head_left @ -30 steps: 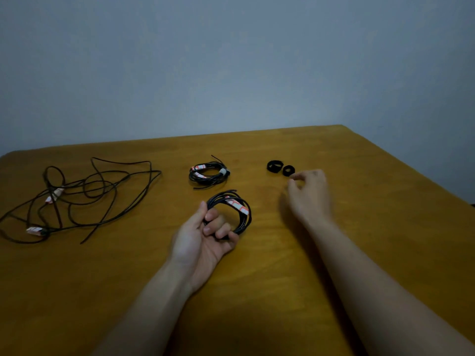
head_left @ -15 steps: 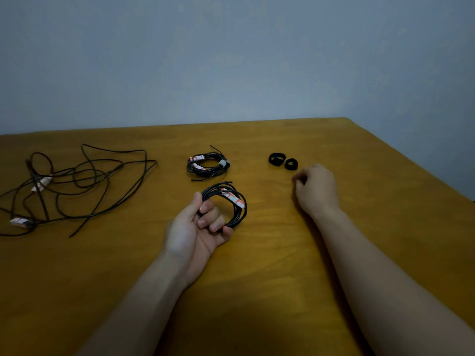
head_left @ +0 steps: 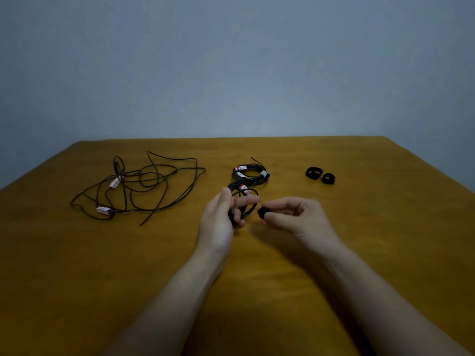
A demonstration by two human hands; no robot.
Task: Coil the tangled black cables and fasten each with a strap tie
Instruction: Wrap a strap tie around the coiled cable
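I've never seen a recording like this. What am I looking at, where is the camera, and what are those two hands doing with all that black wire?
There is no machine here. These are a person's two bare hands, filmed by one camera worn on the head, looking forward and down. The left hand grips a coiled black cable. The right hand pinches a small black strap tie beside it. On the wooden table lie tangled cables at the left, a finished coil bound with a pale band behind the hands, and two spare ties at the right.
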